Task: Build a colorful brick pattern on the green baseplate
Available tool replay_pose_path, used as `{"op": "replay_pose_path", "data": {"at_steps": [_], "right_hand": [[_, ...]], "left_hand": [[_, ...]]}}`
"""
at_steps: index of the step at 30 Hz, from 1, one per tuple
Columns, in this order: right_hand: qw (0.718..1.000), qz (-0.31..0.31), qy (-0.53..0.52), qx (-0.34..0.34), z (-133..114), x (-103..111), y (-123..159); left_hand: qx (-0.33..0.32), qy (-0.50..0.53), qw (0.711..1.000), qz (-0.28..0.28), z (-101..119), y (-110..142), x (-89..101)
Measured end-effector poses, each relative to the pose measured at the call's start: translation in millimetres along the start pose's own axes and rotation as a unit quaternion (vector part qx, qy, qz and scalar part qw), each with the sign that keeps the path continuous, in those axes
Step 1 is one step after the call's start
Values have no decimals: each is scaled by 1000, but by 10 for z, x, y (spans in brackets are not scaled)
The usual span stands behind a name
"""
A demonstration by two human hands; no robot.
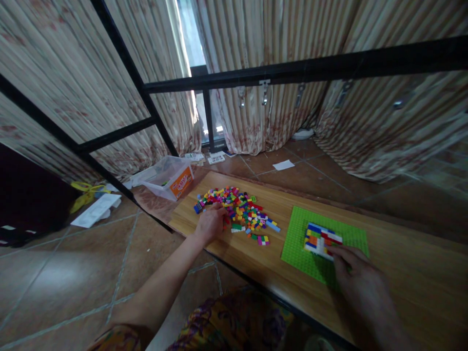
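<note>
A heap of small coloured toy bricks [241,207] is spread over the left part of the wooden table. At the heap's near left edge is my left hand [211,225], its fingers curled down among the bricks and its fingertips hidden. On a green studded baseplate [292,243] stands a low block of blue, white, red, orange and yellow bricks [320,242]. My right hand [356,273] is over the baseplate's near right side. Its thumb and fingers are pinched together at the block's right edge; what lies between them cannot be made out.
Beyond the table's left end sits a clear plastic box [166,178] with an orange label. A black metal frame [256,75] runs in front of striped curtains [252,39]. White papers [283,165] and a yellow ribbon [86,192] lie on the tiled floor.
</note>
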State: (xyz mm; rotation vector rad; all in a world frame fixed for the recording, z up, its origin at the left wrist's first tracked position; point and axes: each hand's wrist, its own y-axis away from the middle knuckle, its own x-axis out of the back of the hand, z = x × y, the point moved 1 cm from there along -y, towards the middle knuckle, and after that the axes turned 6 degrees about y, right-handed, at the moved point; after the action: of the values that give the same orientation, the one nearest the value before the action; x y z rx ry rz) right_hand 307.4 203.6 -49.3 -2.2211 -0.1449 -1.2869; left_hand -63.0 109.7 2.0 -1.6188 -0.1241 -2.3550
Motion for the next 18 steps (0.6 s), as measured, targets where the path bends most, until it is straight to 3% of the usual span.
{"op": "replay_pose_path", "data": {"at_steps": [5, 9, 18], "right_hand": [[1000, 12, 10, 17, 28, -15, -3], [1000, 7, 7, 14, 27, -20, -4], [1000, -5, 7, -7, -7, 0, -16]], "left_hand": [[-27, 23, 999, 4, 213, -159, -88], [0, 4, 1000, -23, 338, -299, -190], [27, -9, 999, -16, 335, -344, -241]]}}
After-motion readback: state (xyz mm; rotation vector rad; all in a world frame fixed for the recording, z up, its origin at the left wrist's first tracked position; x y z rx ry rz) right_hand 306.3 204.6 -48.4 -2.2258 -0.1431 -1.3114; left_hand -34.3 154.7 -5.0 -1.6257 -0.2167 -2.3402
